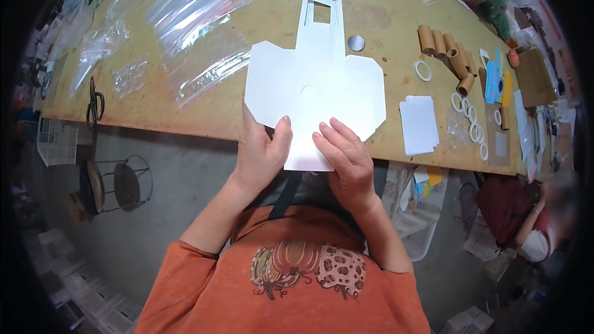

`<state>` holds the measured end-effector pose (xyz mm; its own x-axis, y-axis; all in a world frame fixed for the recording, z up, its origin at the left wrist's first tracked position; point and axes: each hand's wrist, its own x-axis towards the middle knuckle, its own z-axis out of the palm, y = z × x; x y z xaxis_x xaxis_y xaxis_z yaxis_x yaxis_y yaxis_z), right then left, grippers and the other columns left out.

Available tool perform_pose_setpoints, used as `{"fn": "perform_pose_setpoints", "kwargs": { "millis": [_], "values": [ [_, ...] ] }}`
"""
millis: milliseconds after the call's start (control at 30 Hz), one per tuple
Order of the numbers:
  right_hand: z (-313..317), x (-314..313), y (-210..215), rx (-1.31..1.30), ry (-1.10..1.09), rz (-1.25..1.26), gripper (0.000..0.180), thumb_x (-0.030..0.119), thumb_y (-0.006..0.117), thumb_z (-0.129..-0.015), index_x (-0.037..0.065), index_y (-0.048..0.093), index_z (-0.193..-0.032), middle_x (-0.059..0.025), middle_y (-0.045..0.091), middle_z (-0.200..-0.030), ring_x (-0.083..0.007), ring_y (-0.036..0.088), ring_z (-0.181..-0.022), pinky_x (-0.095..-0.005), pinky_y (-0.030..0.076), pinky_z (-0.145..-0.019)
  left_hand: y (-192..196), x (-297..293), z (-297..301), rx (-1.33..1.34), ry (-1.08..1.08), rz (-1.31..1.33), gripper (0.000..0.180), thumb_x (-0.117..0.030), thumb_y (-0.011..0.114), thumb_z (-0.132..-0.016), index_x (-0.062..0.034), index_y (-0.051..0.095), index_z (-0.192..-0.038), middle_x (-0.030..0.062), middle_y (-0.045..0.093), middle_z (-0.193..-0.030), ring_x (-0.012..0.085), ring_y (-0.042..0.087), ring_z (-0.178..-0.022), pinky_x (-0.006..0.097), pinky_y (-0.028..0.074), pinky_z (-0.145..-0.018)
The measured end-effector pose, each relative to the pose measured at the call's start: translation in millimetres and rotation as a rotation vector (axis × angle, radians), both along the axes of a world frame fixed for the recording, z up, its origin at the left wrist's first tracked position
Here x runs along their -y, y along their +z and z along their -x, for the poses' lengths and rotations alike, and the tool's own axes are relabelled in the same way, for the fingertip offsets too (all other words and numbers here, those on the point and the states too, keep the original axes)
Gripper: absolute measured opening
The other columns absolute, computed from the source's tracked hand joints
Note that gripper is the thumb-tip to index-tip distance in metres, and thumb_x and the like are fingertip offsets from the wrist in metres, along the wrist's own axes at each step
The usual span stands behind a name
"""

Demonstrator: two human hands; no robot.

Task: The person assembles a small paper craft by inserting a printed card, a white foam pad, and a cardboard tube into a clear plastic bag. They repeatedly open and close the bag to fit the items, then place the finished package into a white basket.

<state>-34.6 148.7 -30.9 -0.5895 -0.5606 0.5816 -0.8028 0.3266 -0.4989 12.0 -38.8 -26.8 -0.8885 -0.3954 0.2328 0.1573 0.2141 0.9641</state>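
A flat white die-cut card sheet with angled side flaps and a handle-shaped tab at its far end lies over the near edge of a wooden table. My left hand grips its near left part, thumb on top. My right hand presses on its near right part with the fingers spread flat over the card. A small round grey disc lies just beyond the sheet's right flap.
Clear plastic bags lie at the far left, scissors near the left edge. To the right are a stack of white cards, cardboard tubes and white rings. A wire stool stands below. Another person sits at the lower right.
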Motion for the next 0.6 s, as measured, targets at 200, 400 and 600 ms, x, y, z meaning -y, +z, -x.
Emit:
{"fn": "perform_pose_setpoints", "kwargs": {
  "millis": [200, 400, 600],
  "values": [
    [1, -2, 1, -0.079, -0.042, -0.127, 0.042, -0.001, 0.065, -0.080, 0.015, 0.071, -0.119, -0.0027, 0.070, -0.128, -0.0220, 0.065, -0.120, -0.0356, 0.042, -0.078, 0, 7, -1, 0.070, -0.033, 0.379, 0.065, 0.002, 0.052, -0.093, 0.0066, 0.026, -0.153, 0.0249, 0.048, -0.141, 0.0318, 0.054, -0.125, 0.038, 0.044, -0.105],
    [6, -5, 1, -0.078, -0.020, -0.149, 0.038, 0.000, 0.066, -0.080, 0.016, 0.071, -0.114, 0.0000, 0.071, -0.123, -0.0194, 0.064, -0.120, -0.0366, 0.039, -0.074, 22, 14, 8, 0.060, -0.276, 0.836, 0.068, -0.017, 0.058, -0.098, 0.0041, 0.029, -0.156, 0.0243, 0.029, -0.163, 0.0389, 0.026, -0.153, 0.047, 0.022, -0.124],
    [6, -6, 3, -0.087, -0.016, -0.143, 0.035, -0.001, 0.066, -0.080, 0.014, 0.071, -0.112, -0.0008, 0.072, -0.120, -0.0211, 0.065, -0.120, -0.0372, 0.041, -0.076, 33, 35, 20, 0.181, -0.434, 0.929, 0.059, -0.042, 0.046, -0.106, 0.0040, 0.051, -0.143, 0.0227, 0.038, -0.159, 0.0382, 0.034, -0.149, 0.048, 0.024, -0.123]
  ]
}}
